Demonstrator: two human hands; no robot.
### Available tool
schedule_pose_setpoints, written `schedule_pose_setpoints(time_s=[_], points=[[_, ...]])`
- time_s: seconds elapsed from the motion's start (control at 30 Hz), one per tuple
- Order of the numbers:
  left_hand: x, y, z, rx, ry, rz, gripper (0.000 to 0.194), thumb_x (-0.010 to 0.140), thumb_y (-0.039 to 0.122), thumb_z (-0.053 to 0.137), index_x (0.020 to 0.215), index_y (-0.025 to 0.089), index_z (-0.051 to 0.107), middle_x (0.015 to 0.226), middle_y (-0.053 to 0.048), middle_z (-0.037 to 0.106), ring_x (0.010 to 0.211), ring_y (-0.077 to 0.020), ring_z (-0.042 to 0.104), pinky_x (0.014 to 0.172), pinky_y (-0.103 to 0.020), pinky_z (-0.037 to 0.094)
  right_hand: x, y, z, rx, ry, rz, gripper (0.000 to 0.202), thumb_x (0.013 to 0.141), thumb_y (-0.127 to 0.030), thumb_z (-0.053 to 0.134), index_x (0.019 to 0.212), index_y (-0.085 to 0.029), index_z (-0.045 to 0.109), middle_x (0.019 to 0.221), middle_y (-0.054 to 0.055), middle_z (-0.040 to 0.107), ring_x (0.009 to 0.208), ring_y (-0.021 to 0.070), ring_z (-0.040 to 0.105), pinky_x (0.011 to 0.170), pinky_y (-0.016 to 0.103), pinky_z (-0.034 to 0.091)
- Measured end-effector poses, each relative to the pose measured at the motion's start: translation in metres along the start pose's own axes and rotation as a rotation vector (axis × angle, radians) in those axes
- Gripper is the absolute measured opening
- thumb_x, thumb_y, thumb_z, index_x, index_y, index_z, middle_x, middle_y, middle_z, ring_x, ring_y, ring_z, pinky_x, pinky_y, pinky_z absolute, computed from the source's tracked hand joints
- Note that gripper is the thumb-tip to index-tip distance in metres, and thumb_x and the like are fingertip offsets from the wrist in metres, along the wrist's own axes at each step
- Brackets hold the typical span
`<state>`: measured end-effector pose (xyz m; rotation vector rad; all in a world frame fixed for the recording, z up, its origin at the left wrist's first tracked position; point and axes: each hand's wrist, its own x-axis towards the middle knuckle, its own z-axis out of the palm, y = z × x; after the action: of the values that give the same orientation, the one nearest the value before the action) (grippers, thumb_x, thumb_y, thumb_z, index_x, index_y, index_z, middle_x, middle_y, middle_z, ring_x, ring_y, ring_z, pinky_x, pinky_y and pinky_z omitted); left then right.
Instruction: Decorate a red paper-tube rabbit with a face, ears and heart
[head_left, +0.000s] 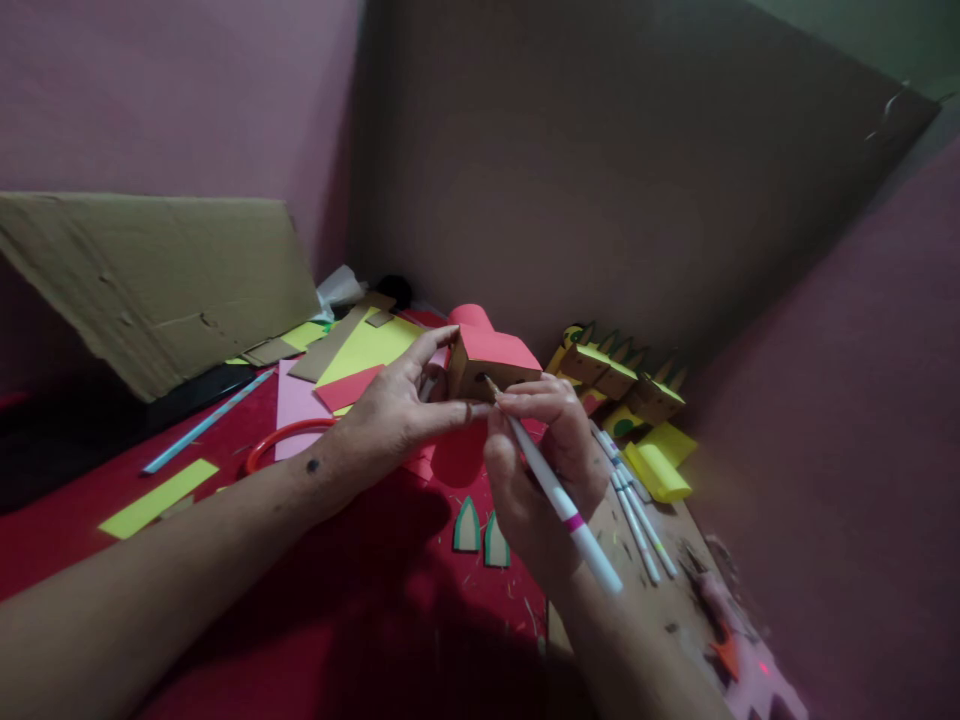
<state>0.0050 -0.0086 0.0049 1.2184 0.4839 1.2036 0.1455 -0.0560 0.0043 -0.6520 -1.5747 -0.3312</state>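
Observation:
My left hand (401, 405) grips a small cardboard box (499, 348) by its left side, thumb below and fingers at the top corner. The box has a red paper top and a brown front with dark round spots. In my right hand (551, 440) is a white marker pen (559, 498) with a magenta band, its tip at the box's front near one dark spot. My right fingers also touch the box's lower right edge. Below the hands, two pointed cardboard pieces (466, 526) with green edges lie on the red cloth (360, 600).
Several white markers (634, 515) and a yellow paper roll (658, 472) lie at right. Behind them stand cardboard boxes with green-edged spikes (622, 370). At left are coloured paper sheets (367, 345), a red-handled thing (289, 432), a blue stick (206, 422) and a large cardboard panel (187, 270).

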Motion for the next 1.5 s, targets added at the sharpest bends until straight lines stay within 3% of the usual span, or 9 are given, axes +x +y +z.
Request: schedule_pose_setpoints(time_s=[0.37, 0.57, 0.83, 1.1, 1.5], points=[[0.0007, -0.0025, -0.0007, 0.031, 0.007, 0.012, 0.086, 0.066, 0.018, 0.089, 0.144, 0.023, 0.054, 0.109, -0.004, 0.077, 0.114, -0.0312, 0.072, 0.093, -0.037, 0.053, -0.0008, 0.0014, 0.0007, -0.004, -0.001, 0.003, 0.021, 0.090, -0.007, 0.061, 0.096, -0.027, 0.062, 0.087, -0.001, 0.071, 0.083, 0.0178, 0.071, 0.089, 0.045, 0.060], [0.0008, -0.0029, -0.0010, -0.010, -0.005, 0.002, 0.087, 0.063, 0.011, 0.086, 0.144, 0.023, 0.055, 0.105, -0.003, 0.077, 0.110, -0.0292, 0.073, 0.093, -0.036, 0.053, -0.0018, 0.0027, -0.0008, -0.006, -0.003, 0.017, 0.020, 0.091, -0.007, 0.061, 0.095, -0.027, 0.062, 0.086, -0.002, 0.069, 0.083, 0.0171, 0.070, 0.091, 0.045, 0.058], [0.0007, -0.0007, -0.0004, 0.013, -0.011, 0.012, 0.087, 0.064, 0.012, 0.086, 0.144, 0.022, 0.054, 0.107, -0.006, 0.080, 0.111, -0.0318, 0.075, 0.100, -0.042, 0.056, -0.0022, 0.0026, -0.0003, 0.017, 0.015, 0.026, 0.020, 0.091, -0.008, 0.061, 0.095, -0.027, 0.063, 0.086, -0.001, 0.069, 0.084, 0.0176, 0.069, 0.089, 0.044, 0.058], [0.0005, -0.0012, -0.0015, 0.060, -0.019, 0.023, 0.083, 0.068, 0.017, 0.086, 0.145, 0.023, 0.054, 0.109, -0.007, 0.081, 0.107, -0.0323, 0.076, 0.098, -0.043, 0.058, -0.0012, 0.0010, 0.0016, -0.004, 0.022, 0.014, 0.021, 0.092, -0.008, 0.060, 0.095, -0.028, 0.064, 0.084, -0.001, 0.069, 0.081, 0.0188, 0.070, 0.087, 0.045, 0.059], [0.0000, 0.0001, -0.0002, 0.040, -0.030, 0.014, 0.086, 0.067, 0.015, 0.084, 0.146, 0.022, 0.050, 0.115, -0.008, 0.081, 0.117, -0.0327, 0.074, 0.101, -0.041, 0.056, -0.0023, 0.0006, 0.0024, -0.039, 0.002, 0.001, 0.022, 0.090, -0.008, 0.062, 0.096, -0.029, 0.062, 0.086, -0.001, 0.070, 0.083, 0.0188, 0.072, 0.084, 0.044, 0.061]])
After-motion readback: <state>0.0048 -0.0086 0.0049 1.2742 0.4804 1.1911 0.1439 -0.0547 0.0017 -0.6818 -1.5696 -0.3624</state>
